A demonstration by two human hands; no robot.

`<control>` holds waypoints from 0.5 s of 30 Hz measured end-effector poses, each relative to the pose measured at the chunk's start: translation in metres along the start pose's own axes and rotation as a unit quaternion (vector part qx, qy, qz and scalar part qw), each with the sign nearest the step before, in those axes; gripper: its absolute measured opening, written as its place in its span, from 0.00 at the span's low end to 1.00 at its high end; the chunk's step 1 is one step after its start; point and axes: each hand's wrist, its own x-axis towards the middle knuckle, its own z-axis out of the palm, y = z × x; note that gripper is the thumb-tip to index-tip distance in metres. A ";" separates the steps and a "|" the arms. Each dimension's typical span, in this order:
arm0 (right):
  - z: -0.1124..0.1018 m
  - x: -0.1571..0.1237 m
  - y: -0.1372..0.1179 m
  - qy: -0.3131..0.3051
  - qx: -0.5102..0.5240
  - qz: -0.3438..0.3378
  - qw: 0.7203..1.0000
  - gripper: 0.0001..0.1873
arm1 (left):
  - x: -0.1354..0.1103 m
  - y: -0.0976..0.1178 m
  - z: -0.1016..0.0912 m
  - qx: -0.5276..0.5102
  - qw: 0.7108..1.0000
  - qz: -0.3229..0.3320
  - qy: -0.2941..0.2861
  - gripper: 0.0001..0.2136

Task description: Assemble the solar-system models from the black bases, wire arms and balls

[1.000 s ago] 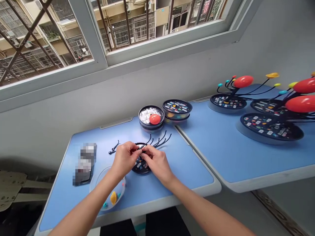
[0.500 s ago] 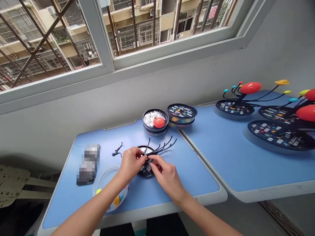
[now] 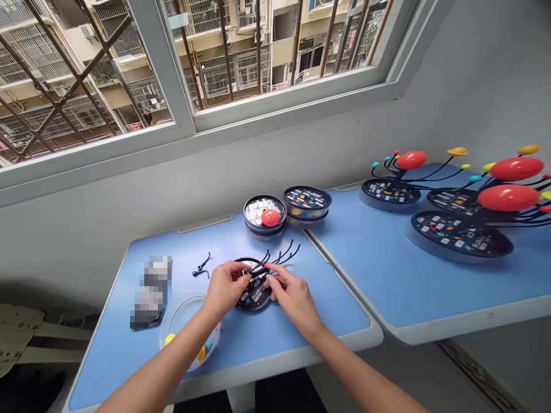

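Note:
Over a round black printed disc [image 3: 253,303], my left hand [image 3: 226,285] pinches the near end of a cluster of thin, curved black arms [image 3: 282,256]. My right hand [image 3: 295,295] has its thumb and forefinger closed on the same cluster from the other side. The arms fan out to the upper right, past my fingertips. Part of the disc and the joint of the arms are hidden under my fingers. Left of my left hand lie loose curved black pieces [image 3: 201,272]. A clear round tub [image 3: 172,312] with small coloured parts stands below my left wrist.
A blurred-out package [image 3: 150,292] lies at the table's left. Stacked round cases [image 3: 307,211] stand near the wall, beside another stack [image 3: 264,223] topped by a red dome [image 3: 270,217]. Assembled planet models [image 3: 456,235] with red domes occupy the right-hand table, across a seam.
The view has shifted a little, with the models now farther left. Both hands stay over the disc, and the black arms have turned slightly between my fingers.

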 end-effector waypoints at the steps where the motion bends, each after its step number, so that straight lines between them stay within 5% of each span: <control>1: 0.000 0.000 0.000 0.001 0.000 0.001 1.000 0.19 | 0.000 0.000 0.000 -0.006 1.000 -0.003 -0.005 0.09; 8: -0.006 -0.009 -0.003 0.042 -0.045 -0.029 0.998 0.15 | 0.000 0.003 -0.009 -0.018 0.999 -0.001 -0.042 0.13; 15: -0.015 -0.030 0.006 0.043 -0.077 -0.038 0.995 0.12 | 0.016 -0.022 -0.087 0.201 0.977 -0.062 0.027 0.11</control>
